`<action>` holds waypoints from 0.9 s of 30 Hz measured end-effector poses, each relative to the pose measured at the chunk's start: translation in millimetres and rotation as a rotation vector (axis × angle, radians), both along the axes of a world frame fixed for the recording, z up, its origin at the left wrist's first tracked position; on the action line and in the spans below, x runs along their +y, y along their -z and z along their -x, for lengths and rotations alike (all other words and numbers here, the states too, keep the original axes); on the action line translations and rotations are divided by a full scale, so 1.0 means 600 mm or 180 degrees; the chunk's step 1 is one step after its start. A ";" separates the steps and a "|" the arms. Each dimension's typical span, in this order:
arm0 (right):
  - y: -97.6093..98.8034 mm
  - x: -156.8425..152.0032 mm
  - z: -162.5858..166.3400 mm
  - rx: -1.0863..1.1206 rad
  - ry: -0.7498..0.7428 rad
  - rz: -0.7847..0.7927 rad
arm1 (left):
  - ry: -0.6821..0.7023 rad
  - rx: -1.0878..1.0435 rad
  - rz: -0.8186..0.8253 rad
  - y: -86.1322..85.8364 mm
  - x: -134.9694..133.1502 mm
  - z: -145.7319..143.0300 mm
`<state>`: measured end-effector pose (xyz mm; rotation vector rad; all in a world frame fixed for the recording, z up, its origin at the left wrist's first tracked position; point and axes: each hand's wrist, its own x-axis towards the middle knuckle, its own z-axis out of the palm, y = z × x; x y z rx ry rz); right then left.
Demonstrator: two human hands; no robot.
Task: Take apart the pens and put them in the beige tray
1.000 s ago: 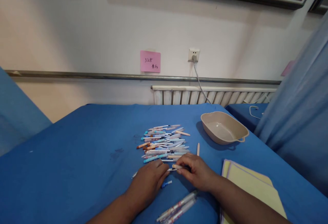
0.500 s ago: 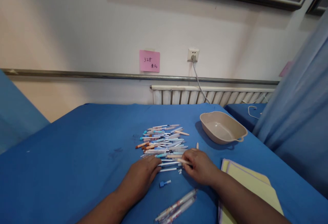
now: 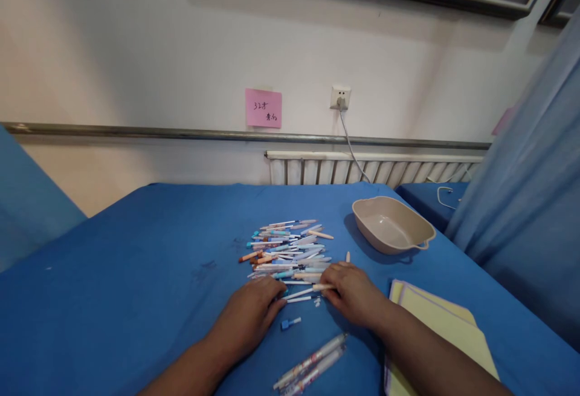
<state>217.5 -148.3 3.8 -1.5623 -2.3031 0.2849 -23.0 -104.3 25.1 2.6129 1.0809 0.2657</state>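
My right hand pinches a peach-coloured pen barrel, which points left. A thin white pen refill slants from the fingers of my left hand up to that barrel's end. Whether the refill's tip sits inside the barrel, I cannot tell. Both hands rest low at the near edge of a pile of pen parts, with white refills, pale blue barrels and orange pieces. More white sticks lie between the hands. Small white bits and a blue cap-like piece lie nearer to me.
Several clear printed pens lie in front. A beige basin stands at the back right on the blue cloth. Yellow cloths lie under my right forearm. Behind the table are a radiator and a curtain.
The peach barrel in my right hand has turned from sloping down to nearly level. A white refill now slants up from my left fingers and meets its end.
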 end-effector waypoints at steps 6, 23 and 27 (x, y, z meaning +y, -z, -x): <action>-0.005 -0.004 0.005 0.0164 0.0001 -0.0022 | 0.0230 -0.0207 -0.0077 -0.003 -0.012 -0.006; 0.002 -0.011 0.024 0.1176 -0.0348 -0.0009 | 0.0906 0.0480 -0.0007 -0.008 -0.065 -0.031; -0.004 -0.012 0.023 0.1231 -0.0328 0.0137 | 0.0648 0.0317 -0.0139 -0.009 -0.048 -0.025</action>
